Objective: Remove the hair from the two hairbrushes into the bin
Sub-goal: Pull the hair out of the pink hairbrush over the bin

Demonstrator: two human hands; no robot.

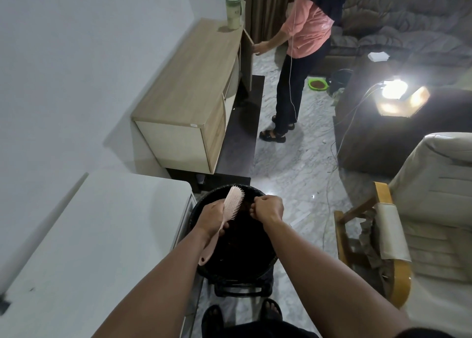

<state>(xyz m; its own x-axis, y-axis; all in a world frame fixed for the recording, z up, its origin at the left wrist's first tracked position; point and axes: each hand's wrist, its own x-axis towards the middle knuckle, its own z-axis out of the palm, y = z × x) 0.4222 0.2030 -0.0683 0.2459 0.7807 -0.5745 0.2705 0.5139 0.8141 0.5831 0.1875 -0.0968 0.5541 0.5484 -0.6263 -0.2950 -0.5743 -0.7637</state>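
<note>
Forearms nearest cam, both reaching over black bin [204,204] so pulled hair drops straight in, guessing that's the point. Left hand [212,216] wrapped round neck of pink hairbrush [231,206], head tilted up, bristles facing right. Right hand [269,207] bunched, fingertips [252,208] pinched at bristles on brownish hair clump [246,206], just beside brush head. Second brush not visible. Other person at wooden cabinet [189,87], well apart.
</note>
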